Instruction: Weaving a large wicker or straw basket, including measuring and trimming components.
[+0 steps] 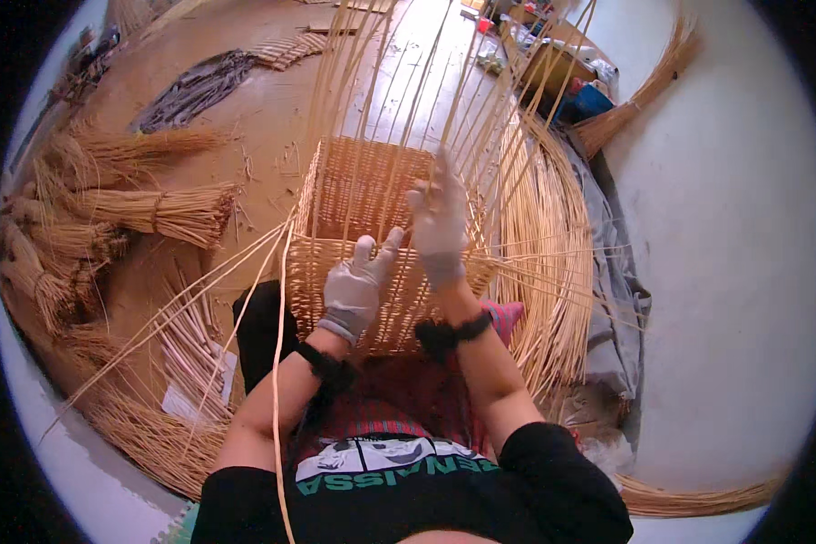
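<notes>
A square-walled wicker basket [376,195] stands in front of me, its woven sides a golden tan. Long upright stakes [414,89] rise from its rim. My left hand [352,288], in a pale glove, lies against the near wall just under the rim. Two of its digits point up, apart from each other, with nothing visible between them. My right hand [440,231], also gloved, is raised above the rim at the right, beside the stakes. Its fingers are smeared by motion, so whether they hold a stake cannot be seen.
Tied bundles of wicker rods [168,207] lie on the floor at left. A thick spread of long rods [553,263] lies at right, over grey cloth [612,344]. Loose rods [181,295] stick out leftward from the basket. One long rod [279,390] hangs across my left arm.
</notes>
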A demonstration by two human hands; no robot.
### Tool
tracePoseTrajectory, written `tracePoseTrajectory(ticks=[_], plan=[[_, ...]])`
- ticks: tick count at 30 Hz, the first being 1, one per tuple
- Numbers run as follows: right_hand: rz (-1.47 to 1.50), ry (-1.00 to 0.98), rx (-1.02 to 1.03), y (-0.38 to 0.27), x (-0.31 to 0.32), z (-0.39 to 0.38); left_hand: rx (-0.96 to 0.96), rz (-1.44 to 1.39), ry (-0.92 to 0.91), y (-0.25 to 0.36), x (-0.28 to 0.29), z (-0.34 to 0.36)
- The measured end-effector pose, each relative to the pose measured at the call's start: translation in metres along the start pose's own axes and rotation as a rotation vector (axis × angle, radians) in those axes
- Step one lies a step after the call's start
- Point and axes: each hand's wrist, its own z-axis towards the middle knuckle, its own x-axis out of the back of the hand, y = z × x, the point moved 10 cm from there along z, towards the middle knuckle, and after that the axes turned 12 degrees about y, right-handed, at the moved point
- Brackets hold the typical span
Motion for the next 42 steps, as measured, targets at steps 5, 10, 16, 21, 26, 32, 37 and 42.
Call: tracePoseTrajectory(ticks=[5, 10, 16, 21, 26, 32, 37, 42], plan=[[0.037, 0.219, -0.43, 0.119, 0.127, -0.124, 0.036, -0.072, 0.054, 0.002, 0.001, -0.001], [0.221, -0.307, -0.27, -0.006, 0.035, -0.136, 0.318, -0.643, 0.458, -0.061, 0.044, -0.017], [0.215, -0.706, 0.106, -0.108, -0.048, -0.167, 0.657, -0.945, 0.822, -0.177, 0.061, -0.062], [-0.066, -0.785, 0.334, -0.167, -0.107, -0.167, 0.793, -0.982, 0.784, -0.175, 0.04, -0.101], [0.223, -0.406, 0.213, -0.144, -0.055, -0.141, 0.623, -0.868, 0.628, -0.161, 0.06, -0.052], [0.411, -0.186, -0.954, 0.056, -0.04, -0.148, 0.813, -1.414, 0.271, -0.167, 0.005, -0.022], [0.183, -0.119, 0.034, -0.072, -0.08, -0.055, 0.746, -1.213, 0.507, -0.186, -0.008, -0.023], [0.568, -0.141, -0.127, -0.07, -0.125, -0.011, 0.808, -1.166, 0.497, -0.189, -0.018, -0.021]])
